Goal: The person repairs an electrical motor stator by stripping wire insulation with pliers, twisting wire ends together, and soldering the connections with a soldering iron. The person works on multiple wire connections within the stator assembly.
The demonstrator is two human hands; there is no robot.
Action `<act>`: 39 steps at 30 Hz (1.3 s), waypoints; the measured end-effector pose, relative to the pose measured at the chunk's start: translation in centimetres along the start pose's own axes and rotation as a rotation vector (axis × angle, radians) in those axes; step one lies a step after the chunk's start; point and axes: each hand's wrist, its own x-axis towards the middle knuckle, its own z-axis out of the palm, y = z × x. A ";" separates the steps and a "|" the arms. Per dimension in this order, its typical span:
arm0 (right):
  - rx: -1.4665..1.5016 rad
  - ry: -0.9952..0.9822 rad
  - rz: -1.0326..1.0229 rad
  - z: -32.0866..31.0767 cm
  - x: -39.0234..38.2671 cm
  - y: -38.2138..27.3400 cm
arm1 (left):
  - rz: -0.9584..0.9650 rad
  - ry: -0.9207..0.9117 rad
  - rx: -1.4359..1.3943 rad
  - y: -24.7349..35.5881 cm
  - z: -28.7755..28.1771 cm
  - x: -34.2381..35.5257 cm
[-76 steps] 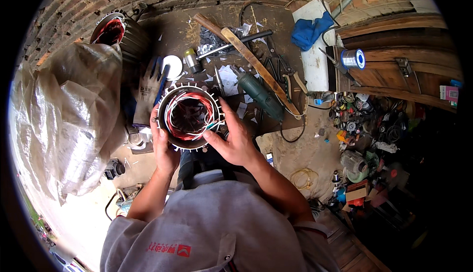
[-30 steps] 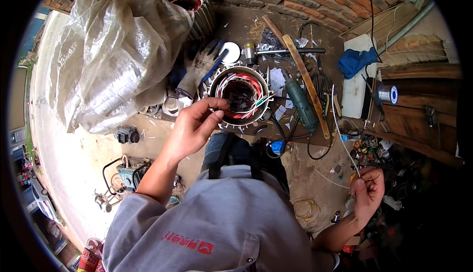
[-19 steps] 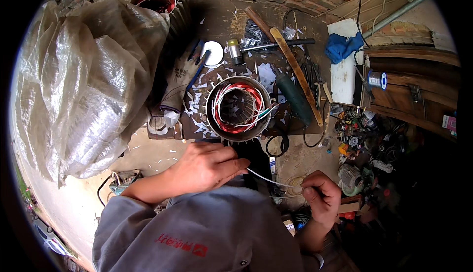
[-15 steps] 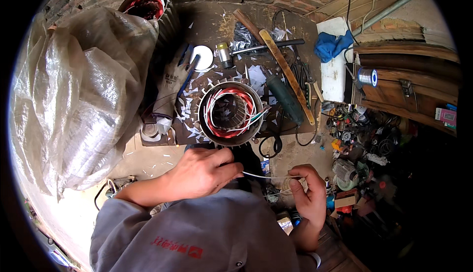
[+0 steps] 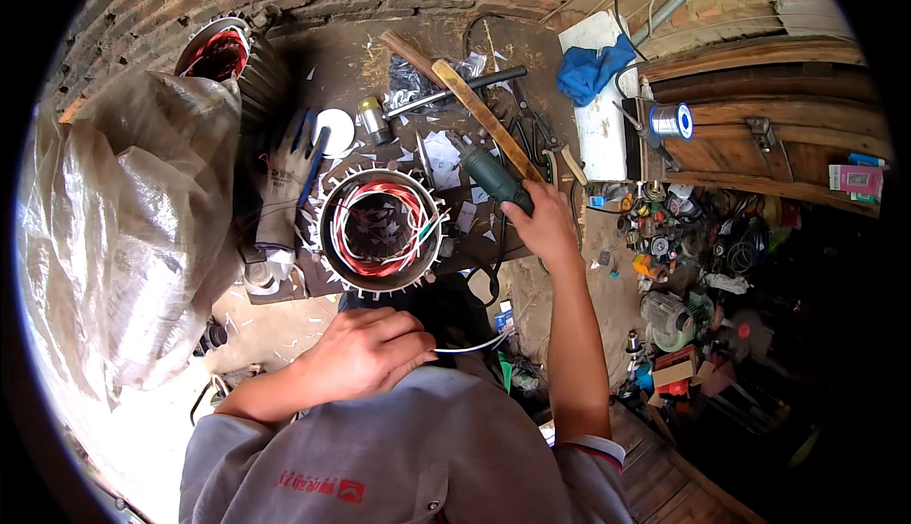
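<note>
Fingers [image 5: 408,346] of the left hand [image 5: 372,346] are curled together in front of the shirt, pinching a thin white strand [image 5: 472,347] that runs out to the right in a shallow curve. Nearly palm-down, the right hand [image 5: 544,213] lies over the rear end of a green power tool [image 5: 488,173] on the desk [image 5: 342,49], thumb on the near side. Its fingers bend over the tool's end, close to the lower end of a wooden strip [image 5: 489,122]; whether they grip anything firmly, I cannot tell from the head view.

Between the arms and toward the left, a round finned motor housing [image 5: 327,239] stands at the near edge of the desk, its opening facing up and a red winding [image 5: 384,188] with white wires showing inside. Neither hand touches it.

Judging by looks, the strand should be very light and springy, easily bent and apt to slip, so a fingertip pinch close to its end suits it. The tool is probably hard, stiff and fairly heavy, best taken around the thick body and clear of the narrow front. The housing looks heavy and rigid, with thin fins that may dig in; two palms on opposite outer sides would spare the winding, likely its most fragile part.
</note>
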 end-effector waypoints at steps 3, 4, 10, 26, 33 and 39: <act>-0.067 0.011 -0.044 1.7 0.1 -0.6 | -0.061 0.026 0.012 0.4 0.9 -0.1; -0.058 0.007 -0.062 2.0 -0.2 -0.6 | -0.081 0.039 0.010 0.5 1.1 -0.1; 0.268 -0.056 -0.052 1.9 0.6 0.4 | -0.155 0.053 0.022 1.3 2.1 0.8; -0.293 -0.291 0.023 0.8 8.3 -1.9 | -0.157 0.038 -0.001 0.9 3.4 0.2; -0.214 -0.130 0.128 3.5 8.3 -2.8 | -0.143 0.051 0.000 0.8 3.4 0.0; 0.655 0.041 0.014 2.4 7.0 0.0 | -0.174 0.089 -0.007 0.7 2.9 -0.6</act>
